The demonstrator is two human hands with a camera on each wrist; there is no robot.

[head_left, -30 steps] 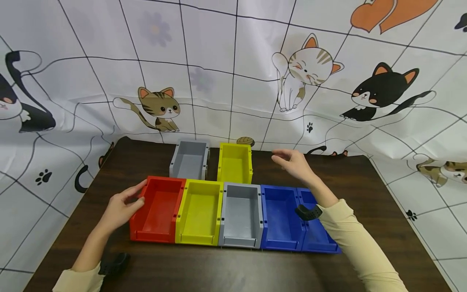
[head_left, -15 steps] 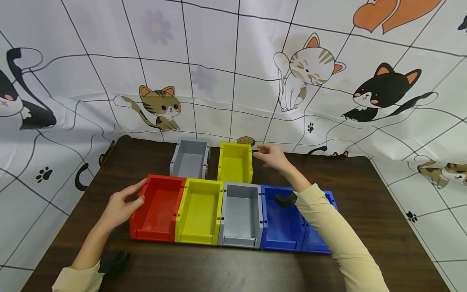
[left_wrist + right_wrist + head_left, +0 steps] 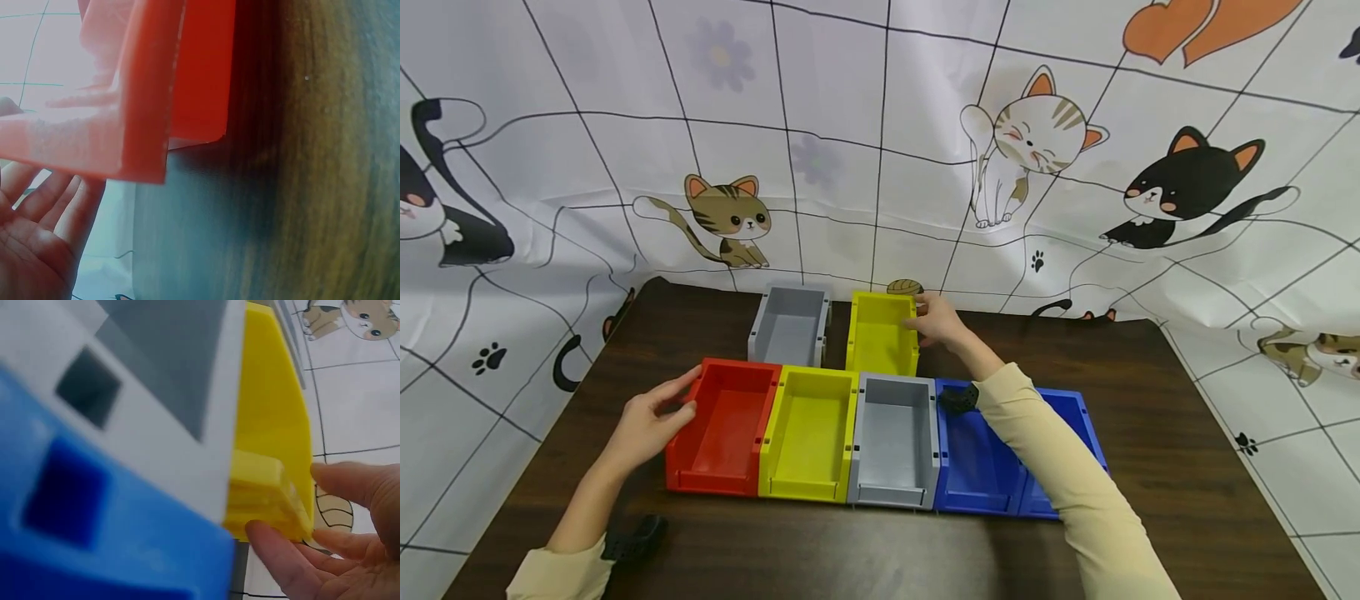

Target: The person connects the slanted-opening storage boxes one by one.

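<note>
from where i stand, the right hand [image 3: 942,321] has its fingers at the far right corner of the back yellow box [image 3: 880,337], which is on the surface [image 3: 850,550] behind the row. these fingers are somewhat spread and touch its wall, but i cannot tell whether they really pinch it. the left hand [image 3: 643,429] has its fingers long and apart from the thumb, resting at the left wall of the red box [image 3: 722,429].

to the right of the left fingers, five boxes stand wall to wall: the red box, then the front yellow box [image 3: 810,433], the front grey box [image 3: 895,442], the first blue box [image 3: 970,483] and the second blue box [image 3: 1071,412]. a sleeve [image 3: 1037,442] covers part of both blue ones. the back grey box [image 3: 790,329] stands to the left of the right fingers, beyond the back yellow box, with a gap between them.

in my judgement, the lining up of the front five looks done, and the two behind, not yet in this row, are what is left.
</note>
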